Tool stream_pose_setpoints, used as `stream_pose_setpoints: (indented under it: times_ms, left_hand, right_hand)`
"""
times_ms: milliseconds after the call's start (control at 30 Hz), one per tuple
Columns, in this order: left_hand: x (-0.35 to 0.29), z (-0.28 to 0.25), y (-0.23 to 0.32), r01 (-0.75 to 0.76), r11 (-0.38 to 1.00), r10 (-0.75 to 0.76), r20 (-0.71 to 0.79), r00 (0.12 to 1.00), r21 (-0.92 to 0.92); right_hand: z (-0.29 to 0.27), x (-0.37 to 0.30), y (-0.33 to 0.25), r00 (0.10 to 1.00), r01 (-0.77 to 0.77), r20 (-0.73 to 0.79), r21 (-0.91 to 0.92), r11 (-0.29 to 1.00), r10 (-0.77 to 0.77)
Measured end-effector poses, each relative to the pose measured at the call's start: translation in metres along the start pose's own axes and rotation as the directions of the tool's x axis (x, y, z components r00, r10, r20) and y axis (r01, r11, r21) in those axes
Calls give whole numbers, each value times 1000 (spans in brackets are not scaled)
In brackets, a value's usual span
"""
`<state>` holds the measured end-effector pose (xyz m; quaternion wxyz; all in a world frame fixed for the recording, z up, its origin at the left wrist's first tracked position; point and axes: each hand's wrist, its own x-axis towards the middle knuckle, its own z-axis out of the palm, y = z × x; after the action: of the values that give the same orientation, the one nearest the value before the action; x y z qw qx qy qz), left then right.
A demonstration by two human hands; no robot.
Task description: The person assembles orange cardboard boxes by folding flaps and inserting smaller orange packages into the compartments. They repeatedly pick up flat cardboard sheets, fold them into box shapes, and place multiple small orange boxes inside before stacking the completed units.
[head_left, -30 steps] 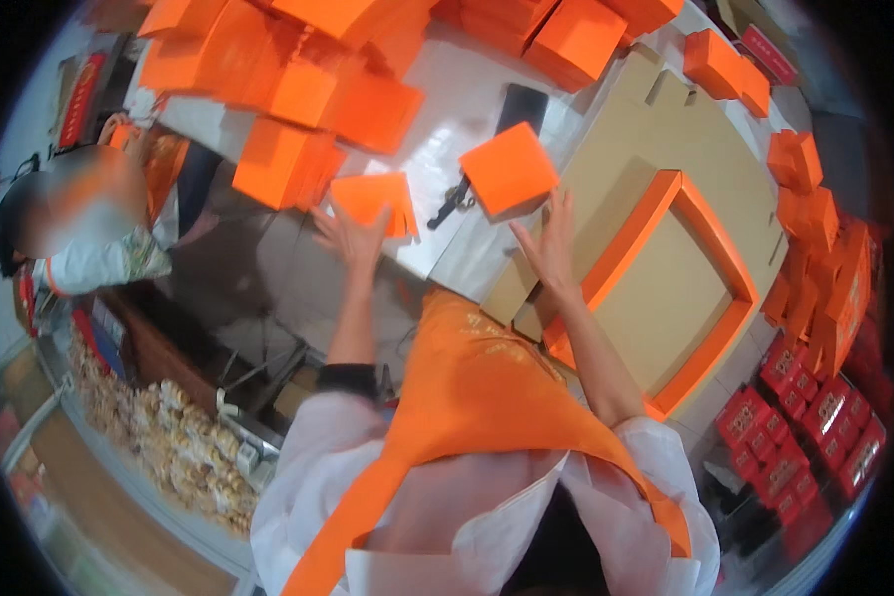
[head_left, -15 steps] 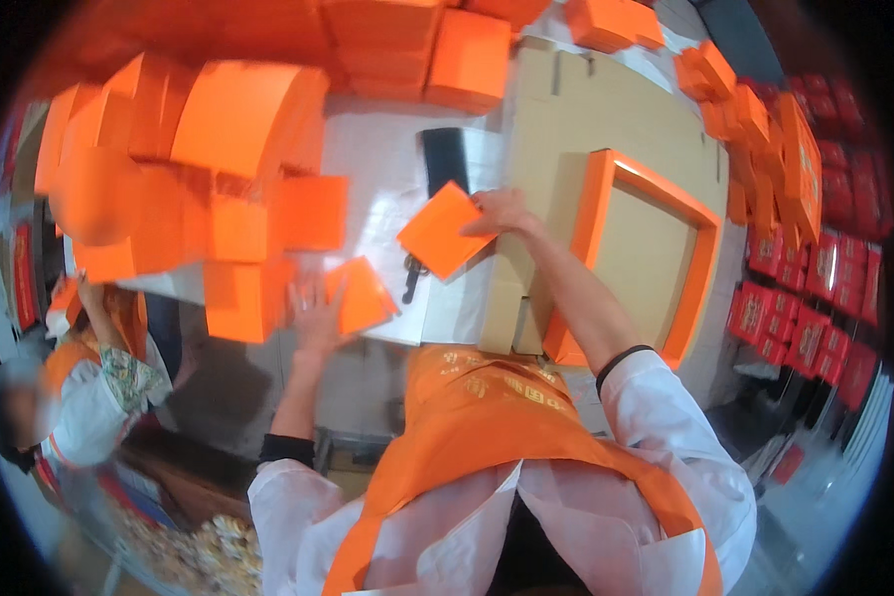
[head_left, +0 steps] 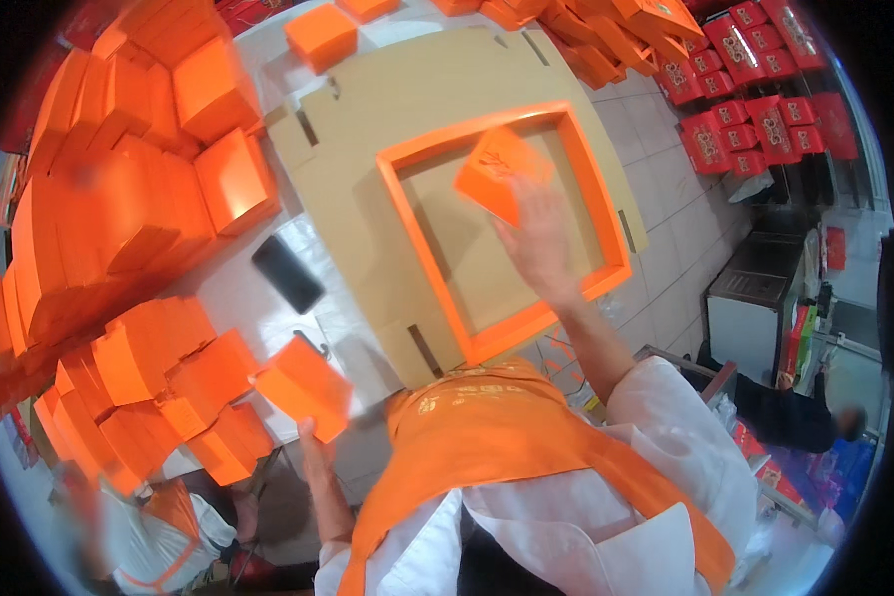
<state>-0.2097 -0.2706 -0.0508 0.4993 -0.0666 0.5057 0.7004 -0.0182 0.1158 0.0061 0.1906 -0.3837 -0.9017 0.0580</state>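
Observation:
My right hand grips a small orange box, held over the upper part of an orange rectangular frame. Motion blurs its fingers a little. The frame lies on a flat brown cardboard sheet, and the same cardboard shows through its opening. At lower left, my left hand has hold of another orange box by its near edge; most of its fingers are hidden behind the box. A black phone rests on the white tabletop between the cardboard and the stacked boxes.
Many orange boxes are piled along the left, with a looser heap nearer me. One orange box stands beyond the cardboard. Red boxes line the far right. A co-worker is at lower left. A metal cabinet stands at right.
My view has turned right. My right hand has carried its box from over the white tabletop to over the orange frame. My left hand has drawn its box away from the pile.

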Motion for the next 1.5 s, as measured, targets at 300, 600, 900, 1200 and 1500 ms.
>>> stream_pose_setpoints:
  times_ms: [300,600,900,1200,1500]
  left_hand:
    - [81,194,-75,255,876,-64,424,903,-409]
    - [126,330,-132,516,834,-384,468,796,-194]
    - [131,381,-195,108,928,-188,195,963,357]
    - [149,354,-206,254,736,-459,188,868,628]
    - [196,371,-187,-191,446,132,147,980,874]
  right_hand:
    - [42,-71,79,646,-764,749,631,139,149]
    - [6,-65,148,633,-604,752,627,-493,181]
    - [1,-108,157,491,-261,809,490,-832,322]
    - [-57,-108,206,681,-576,505,817,-39,530]
    - [-21,-33,250,851,162,433,323,933,-298]
